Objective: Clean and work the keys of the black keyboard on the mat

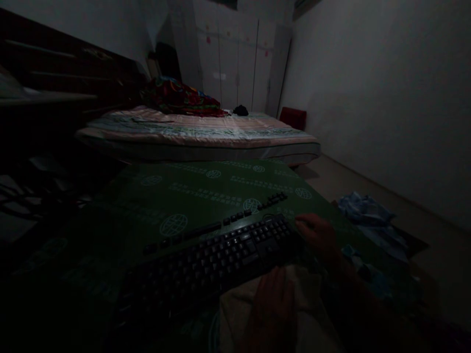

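A black keyboard [217,260] lies at a slant on a green printed table cover [191,181]. Behind it runs a line of loose black keycaps [239,214], and bare patches show on the keyboard's right part. My left hand [274,304] rests flat, fingers stretched out, on a beige cloth [235,309] at the keyboard's near edge. Just off the keyboard's right end, my right hand [318,235] has its fingers bent inward, thumb side to the left. Whatever its fingertips may hold is too dark to make out.
Beyond the table stands a bed [221,132] with a red patterned blanket [184,95]. A pale wardrobe [235,63] is at the back. Crumpled blue cloth [364,208] lies to the right, and a patterned cloth [364,269] lies near my right forearm.
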A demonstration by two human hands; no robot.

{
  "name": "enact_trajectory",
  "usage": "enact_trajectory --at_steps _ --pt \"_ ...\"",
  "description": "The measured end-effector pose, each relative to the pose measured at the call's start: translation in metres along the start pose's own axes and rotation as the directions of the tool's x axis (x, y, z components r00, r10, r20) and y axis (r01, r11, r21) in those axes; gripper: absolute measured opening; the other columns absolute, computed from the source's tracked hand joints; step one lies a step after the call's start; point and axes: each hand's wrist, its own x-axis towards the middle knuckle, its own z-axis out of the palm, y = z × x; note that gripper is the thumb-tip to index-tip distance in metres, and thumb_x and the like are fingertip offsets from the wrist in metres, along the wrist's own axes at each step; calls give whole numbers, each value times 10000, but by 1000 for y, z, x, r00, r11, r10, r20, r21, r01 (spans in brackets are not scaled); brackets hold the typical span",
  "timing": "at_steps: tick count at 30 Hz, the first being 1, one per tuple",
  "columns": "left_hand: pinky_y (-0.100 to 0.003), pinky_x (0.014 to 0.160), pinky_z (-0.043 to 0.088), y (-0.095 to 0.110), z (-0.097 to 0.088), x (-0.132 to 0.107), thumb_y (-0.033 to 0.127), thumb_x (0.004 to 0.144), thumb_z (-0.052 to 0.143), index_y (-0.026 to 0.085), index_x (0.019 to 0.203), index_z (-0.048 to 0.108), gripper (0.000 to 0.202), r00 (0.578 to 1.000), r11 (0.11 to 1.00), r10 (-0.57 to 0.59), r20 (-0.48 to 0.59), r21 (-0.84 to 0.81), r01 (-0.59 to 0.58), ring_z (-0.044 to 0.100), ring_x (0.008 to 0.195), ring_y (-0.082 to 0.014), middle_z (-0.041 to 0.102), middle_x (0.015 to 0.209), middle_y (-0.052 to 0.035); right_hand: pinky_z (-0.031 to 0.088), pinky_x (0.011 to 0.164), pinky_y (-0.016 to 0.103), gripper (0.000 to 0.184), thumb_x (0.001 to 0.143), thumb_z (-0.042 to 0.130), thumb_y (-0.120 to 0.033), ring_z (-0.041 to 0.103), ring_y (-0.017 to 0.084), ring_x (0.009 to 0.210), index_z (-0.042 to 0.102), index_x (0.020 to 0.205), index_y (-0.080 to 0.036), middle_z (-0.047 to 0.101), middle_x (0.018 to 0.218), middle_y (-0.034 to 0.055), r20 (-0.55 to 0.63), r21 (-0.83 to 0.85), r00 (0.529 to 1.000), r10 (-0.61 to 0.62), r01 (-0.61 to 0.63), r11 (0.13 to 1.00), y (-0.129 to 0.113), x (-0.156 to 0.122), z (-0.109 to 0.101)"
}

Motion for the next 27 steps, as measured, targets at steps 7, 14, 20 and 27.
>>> enact_trajectory --at_steps 7,14,20,27 --pt "-400 862 549 -5 6 -2 196 855 491 161 1130 553 284 998 995 29 -47 100 -24 550 1176 -285 570 1277 -159 454 807 267 196 826 539 -213 630 181 912 715 911 -193 698 964 71 317 -428 947 -61 199 882 18 69 28" --pt "-322 802 557 -5 22 0 194 864 502 194 990 594 156 985 986 25 -172 167 4 612 1095 -232 642 1184 -91 422 713 226 229 846 497 -184 614 188 900 723 886 -179 694 955 87 450 -536 892 31 242 808 20 113 69" --pt "-292 788 542 2 43 -4 189 899 479 191 978 620 162 921 977 -115 -372 123 172 667 966 -190 694 1062 -78 421 653 226 247 845 489 -175 633 195 826 728 815 -123 698 908 122 495 -622 856 148 230 748 19 132 93" --pt "-257 792 547 4 27 -5 211 912 503 202 1157 619 271 963 969 -197 -186 114 220 666 972 -172 680 1121 -63 449 777 255 267 854 524 -261 594 246 1031 709 970 -107 654 1082 168 471 -677 862 186 219 703 16 134 105"
